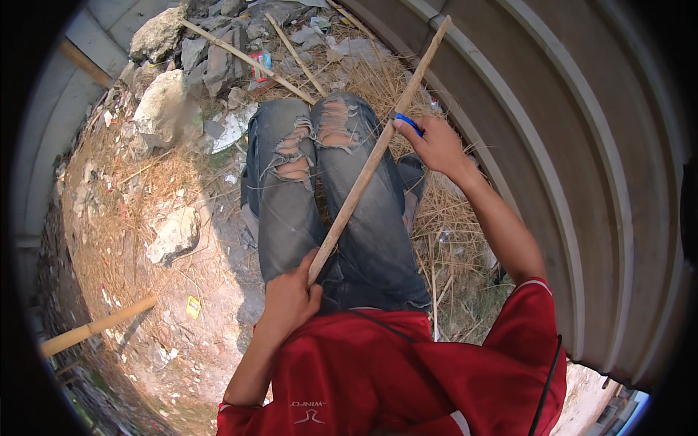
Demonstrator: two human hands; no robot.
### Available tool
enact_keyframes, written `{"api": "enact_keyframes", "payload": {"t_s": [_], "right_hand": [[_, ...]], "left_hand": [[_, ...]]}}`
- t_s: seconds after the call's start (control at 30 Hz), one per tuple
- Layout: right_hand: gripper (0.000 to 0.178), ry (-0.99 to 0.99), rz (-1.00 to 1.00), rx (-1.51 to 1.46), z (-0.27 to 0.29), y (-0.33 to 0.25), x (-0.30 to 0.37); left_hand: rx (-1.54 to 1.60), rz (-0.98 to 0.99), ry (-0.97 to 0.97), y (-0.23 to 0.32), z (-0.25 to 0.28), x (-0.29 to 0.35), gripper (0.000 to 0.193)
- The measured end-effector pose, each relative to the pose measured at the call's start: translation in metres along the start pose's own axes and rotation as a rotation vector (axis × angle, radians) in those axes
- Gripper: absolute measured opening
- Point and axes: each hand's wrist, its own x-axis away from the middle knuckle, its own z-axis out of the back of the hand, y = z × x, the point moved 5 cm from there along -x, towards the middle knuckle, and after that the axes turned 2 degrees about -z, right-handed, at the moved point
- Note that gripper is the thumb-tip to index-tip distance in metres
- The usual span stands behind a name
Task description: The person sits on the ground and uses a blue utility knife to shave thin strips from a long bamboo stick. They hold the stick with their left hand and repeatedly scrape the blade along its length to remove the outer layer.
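A long, pale wooden stick [363, 178] lies slantwise over my thighs, its far end narrowing to a point at the upper right. My left hand [289, 299] is closed round the near end, close to my lap. Further up, my right hand [438, 147] grips a small blue-handled cutter knife [409, 123]. A short dark part of the knife rests against the stick's side, and the right thumb also seems to press on the wood. Most of the knife's handle is hidden in my fist.
My knees in ripped jeans [291, 211] are beneath the stick. Two thin sticks [251, 60] lie beyond them near broken rocks [156, 109]. Corrugated metal sheeting [567, 145] rises close on the right. Dry straw [454, 211] covers ground beside me; a bamboo pole [102, 325] juts in at left.
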Motion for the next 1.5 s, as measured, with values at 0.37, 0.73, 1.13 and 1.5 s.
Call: {"api": "enact_keyframes", "payload": {"t_s": [0.37, 0.73, 1.13, 1.5], "right_hand": [[0.064, -0.166, 0.105, 0.089, -0.02, -0.047, 0.055], [0.07, 0.012, -0.118, 0.134, 0.048, 0.023, -0.004], [0.072, 0.213, -0.115, 0.203, 0.086, 0.08, -0.024], [0.075, 0.348, -0.327, 0.322, 0.141, 0.12, -0.063]], "left_hand": [[0.507, 0.031, -0.113, 0.022, -0.014, -0.047, 0.054], [0.136, -0.071, 0.089, 0.011, -0.022, -0.031, 0.061], [0.074, -0.141, 0.139, -0.008, -0.023, -0.013, 0.062], [0.028, -0.118, 0.228, -0.01, -0.033, -0.001, 0.062]]}}
